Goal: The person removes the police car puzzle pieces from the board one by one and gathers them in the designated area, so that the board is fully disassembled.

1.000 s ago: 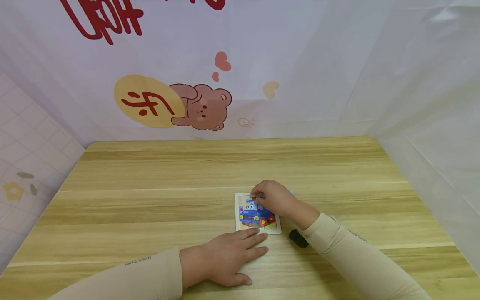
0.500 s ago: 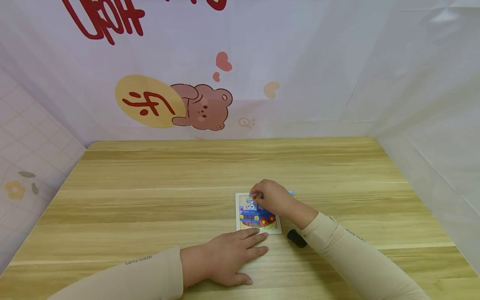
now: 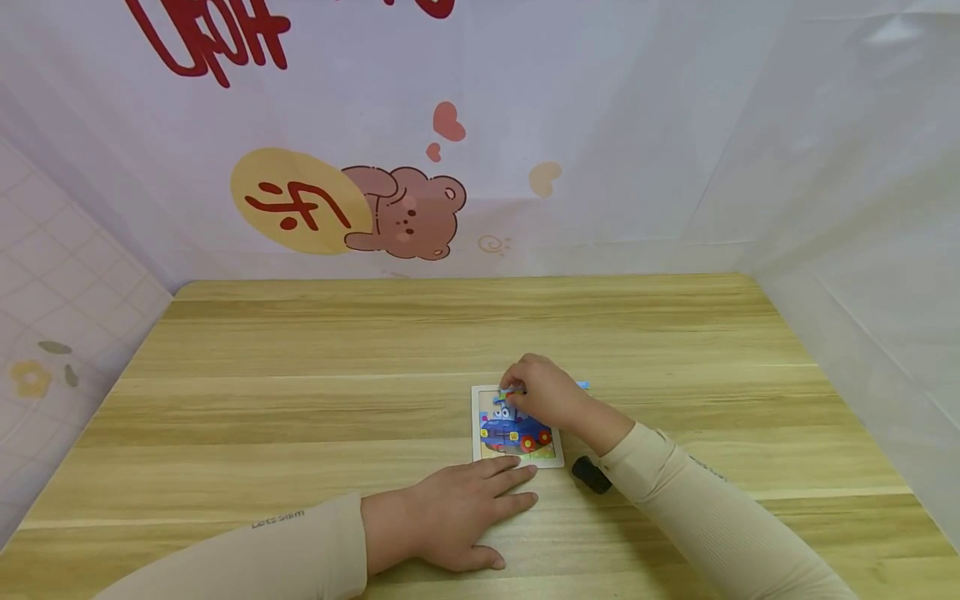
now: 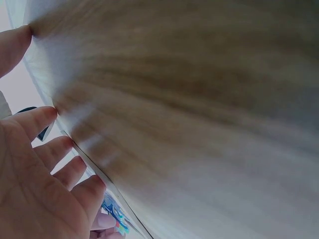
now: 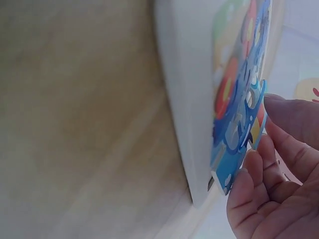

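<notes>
Right hand pinches a piece at the far side of a nearly filled puzzle

The puzzle piece (image 5: 259, 122) sits between the thumb and fingertips of the right hand (image 3: 551, 394), over the far part of the puzzle picture (image 3: 517, 435), a blue vehicle with red wheels. Around that picture runs a white tray (image 3: 476, 429), flat on the wooden table (image 3: 300, 400). Bare backing shows at its far left, so the step in hand looks like fitting a piece into the far row. The next move probably calls for lining up its edges with its neighbours and pressing it flat.

The left hand (image 3: 457, 517) lies with fingers spread, its foremost fingertips at the tray's near edge, apparently steadying it.

The head view hides the pinch behind the knuckles; the right wrist view shows the thumb on one side and fingers opposite. It also shows a blue corner piece (image 5: 227, 167) with its pale cut edge exposed near the tray corner; whether the fingers touch it, I cannot tell. The left wrist view sees the puzzle only as a sliver. Only the head view places the black object (image 3: 592, 474), beside the right sleeve (image 3: 697, 500).
</notes>
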The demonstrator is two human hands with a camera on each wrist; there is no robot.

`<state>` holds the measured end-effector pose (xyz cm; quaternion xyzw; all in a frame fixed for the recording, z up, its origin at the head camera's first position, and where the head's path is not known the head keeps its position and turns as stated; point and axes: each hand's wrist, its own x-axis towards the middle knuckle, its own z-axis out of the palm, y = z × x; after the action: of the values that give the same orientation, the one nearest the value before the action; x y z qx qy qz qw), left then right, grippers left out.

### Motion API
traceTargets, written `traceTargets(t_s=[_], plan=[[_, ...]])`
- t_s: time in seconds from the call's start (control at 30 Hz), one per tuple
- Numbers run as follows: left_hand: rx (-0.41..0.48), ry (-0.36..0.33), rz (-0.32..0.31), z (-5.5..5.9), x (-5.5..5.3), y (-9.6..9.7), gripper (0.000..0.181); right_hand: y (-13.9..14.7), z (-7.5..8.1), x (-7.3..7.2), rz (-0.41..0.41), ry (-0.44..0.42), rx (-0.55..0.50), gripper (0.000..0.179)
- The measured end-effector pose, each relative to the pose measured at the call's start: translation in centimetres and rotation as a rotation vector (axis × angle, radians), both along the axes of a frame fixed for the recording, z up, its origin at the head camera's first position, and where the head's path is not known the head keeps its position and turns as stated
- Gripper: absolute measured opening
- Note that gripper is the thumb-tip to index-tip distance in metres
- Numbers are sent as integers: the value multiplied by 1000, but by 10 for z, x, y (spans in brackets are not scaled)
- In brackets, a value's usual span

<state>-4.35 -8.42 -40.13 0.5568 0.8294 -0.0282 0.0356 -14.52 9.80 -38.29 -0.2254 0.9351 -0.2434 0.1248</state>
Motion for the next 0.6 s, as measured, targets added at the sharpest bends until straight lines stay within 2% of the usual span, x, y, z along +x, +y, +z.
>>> traceTargets(t_s=[0.27,0.6], plan=[[-10,-11,5,1,0,0,69,0,3,-1,-6,-47,-35,9],[-14,-20,6,3,0,0,69,0,4,-2,-8,-49,-16,9]])
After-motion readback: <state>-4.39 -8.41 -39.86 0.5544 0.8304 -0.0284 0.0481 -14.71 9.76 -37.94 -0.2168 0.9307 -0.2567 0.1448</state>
